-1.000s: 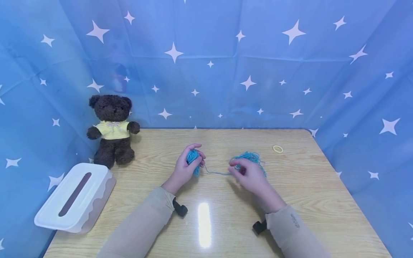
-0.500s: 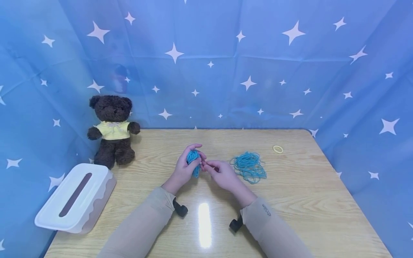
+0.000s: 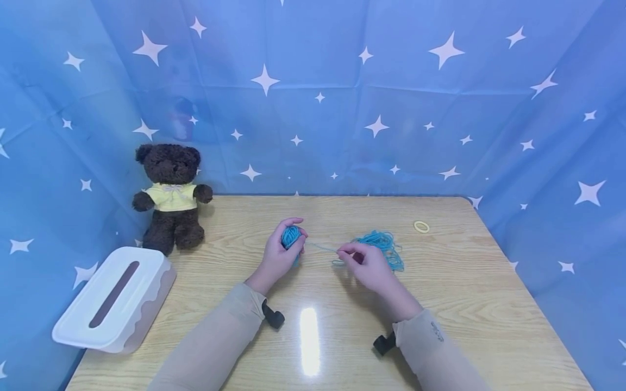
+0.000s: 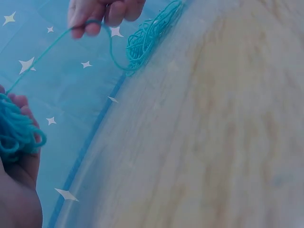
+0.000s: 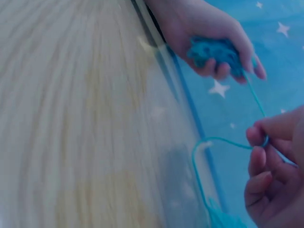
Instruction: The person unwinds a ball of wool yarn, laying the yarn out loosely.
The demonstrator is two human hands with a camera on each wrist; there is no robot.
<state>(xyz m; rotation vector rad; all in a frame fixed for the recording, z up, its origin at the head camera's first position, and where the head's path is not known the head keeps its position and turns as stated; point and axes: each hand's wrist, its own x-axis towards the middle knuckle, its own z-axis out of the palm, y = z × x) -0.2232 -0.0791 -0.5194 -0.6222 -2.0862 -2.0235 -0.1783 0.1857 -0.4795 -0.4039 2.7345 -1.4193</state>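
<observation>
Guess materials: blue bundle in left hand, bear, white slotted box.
Blue bundle: yarn or soft cord, matte, judging by looped strands; fibre unclear.
Bear: probably plush fabric, matte; shaggy dark pile.
White slotted box: likely moulded plastic, smooth; even colour, rounded corners.

The person wears long beige sleeves. The left sleeve [image 3: 210, 342] is lightly creased towards its cuff; the right sleeve [image 3: 430, 353] bears a small dark marking [image 3: 437, 331], too small to read. A stubby black wrist device [image 3: 276, 320] juts from the left cuff, and a matching black device [image 3: 383, 345] from the right. The left grip [image 3: 275, 259] and right grip [image 3: 374, 269] are bare.
</observation>
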